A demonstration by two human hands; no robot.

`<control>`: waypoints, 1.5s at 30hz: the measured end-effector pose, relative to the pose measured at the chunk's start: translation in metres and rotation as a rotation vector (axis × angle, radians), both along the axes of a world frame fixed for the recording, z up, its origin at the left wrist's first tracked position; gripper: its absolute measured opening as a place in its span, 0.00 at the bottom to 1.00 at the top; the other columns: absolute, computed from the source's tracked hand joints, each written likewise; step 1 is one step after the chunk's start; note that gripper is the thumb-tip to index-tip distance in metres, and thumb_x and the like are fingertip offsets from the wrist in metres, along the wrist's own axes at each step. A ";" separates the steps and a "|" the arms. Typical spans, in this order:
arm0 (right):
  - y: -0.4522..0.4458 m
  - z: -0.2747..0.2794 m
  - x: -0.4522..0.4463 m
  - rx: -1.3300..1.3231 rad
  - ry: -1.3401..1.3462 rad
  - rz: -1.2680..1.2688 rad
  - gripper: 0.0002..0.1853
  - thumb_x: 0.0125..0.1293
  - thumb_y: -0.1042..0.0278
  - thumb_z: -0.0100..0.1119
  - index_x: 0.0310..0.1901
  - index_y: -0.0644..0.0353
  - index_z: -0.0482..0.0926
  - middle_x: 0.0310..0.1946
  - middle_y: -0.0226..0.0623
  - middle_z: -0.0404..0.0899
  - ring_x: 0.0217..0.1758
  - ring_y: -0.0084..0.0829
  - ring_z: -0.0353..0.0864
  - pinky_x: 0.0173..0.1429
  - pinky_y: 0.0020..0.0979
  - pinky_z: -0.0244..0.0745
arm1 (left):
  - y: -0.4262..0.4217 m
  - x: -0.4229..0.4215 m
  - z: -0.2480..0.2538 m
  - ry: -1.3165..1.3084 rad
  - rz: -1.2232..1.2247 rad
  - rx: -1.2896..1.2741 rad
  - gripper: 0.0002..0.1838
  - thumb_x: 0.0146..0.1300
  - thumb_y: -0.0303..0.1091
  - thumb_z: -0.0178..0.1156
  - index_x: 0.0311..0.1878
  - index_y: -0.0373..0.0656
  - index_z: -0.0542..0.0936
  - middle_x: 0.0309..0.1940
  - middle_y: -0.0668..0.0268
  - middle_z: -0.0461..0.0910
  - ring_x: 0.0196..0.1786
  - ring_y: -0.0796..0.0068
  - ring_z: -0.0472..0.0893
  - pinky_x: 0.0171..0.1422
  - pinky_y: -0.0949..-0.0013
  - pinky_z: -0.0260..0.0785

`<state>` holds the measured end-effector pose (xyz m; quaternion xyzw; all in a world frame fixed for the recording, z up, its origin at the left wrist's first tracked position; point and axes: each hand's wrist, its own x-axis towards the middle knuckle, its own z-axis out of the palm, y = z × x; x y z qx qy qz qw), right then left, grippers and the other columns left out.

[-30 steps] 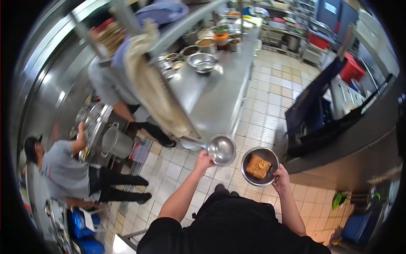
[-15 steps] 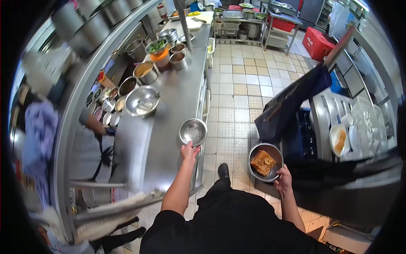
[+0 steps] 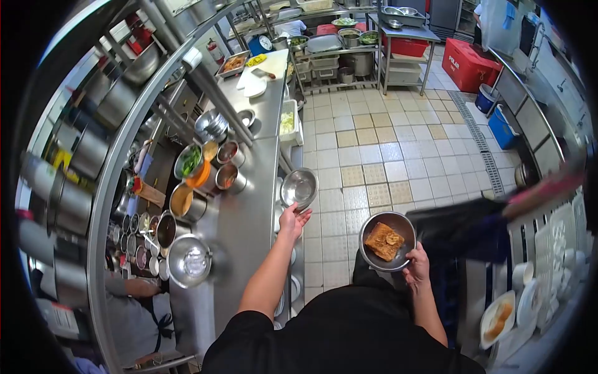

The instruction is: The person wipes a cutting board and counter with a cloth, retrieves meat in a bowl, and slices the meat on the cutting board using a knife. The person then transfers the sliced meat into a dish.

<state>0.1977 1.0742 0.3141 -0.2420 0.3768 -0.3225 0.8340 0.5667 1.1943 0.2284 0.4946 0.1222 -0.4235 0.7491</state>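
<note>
- Gripping empty bowl (image 3: 299, 189) by rim with left hand (image 3: 293, 222), beside worktop (image 3: 249, 212)
- Gripping food bowl (image 3: 408, 233) by rim with right hand (image 3: 417, 266), carrying soft-looking food (image 3: 384, 241)
- Expecting light, stiff, slick bowls; favouring rim holds

Mixing bowl (image 3: 180, 262) now beside left forearm (image 3: 269, 274), floor drain (image 3: 479, 140) revealed; dark cloth (image 3: 458, 227) lower

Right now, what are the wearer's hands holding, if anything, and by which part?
The left hand holds an empty bowl by its near edge; the right hand, a darker bowl of browned food, by its near-right rim.
</note>
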 end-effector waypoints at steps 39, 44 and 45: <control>-0.546 0.010 0.854 -0.417 -0.002 0.842 0.08 0.59 0.76 0.54 0.32 0.53 0.64 0.21 0.28 0.68 0.14 0.21 0.68 0.12 0.23 0.62 | -0.314 0.370 0.007 -0.068 0.299 0.167 0.11 0.67 0.37 0.52 0.46 0.40 0.69 0.35 0.57 0.80 0.30 0.69 0.81 0.32 0.71 0.73; -0.565 -0.021 1.024 -0.903 0.145 1.274 0.11 0.60 0.71 0.57 0.30 0.56 0.62 0.18 0.34 0.70 0.15 0.29 0.74 0.19 0.30 0.71 | -0.376 0.435 0.025 -0.257 0.395 0.341 0.09 0.67 0.34 0.52 0.42 0.39 0.72 0.32 0.61 0.81 0.30 0.76 0.79 0.35 0.75 0.72; -0.567 -0.019 1.046 -1.198 0.172 1.231 0.12 0.60 0.72 0.58 0.30 0.56 0.62 0.16 0.33 0.68 0.15 0.28 0.73 0.20 0.31 0.71 | -0.390 0.449 0.040 -0.340 0.426 0.369 0.08 0.67 0.34 0.53 0.42 0.39 0.72 0.32 0.61 0.81 0.31 0.77 0.79 0.36 0.76 0.71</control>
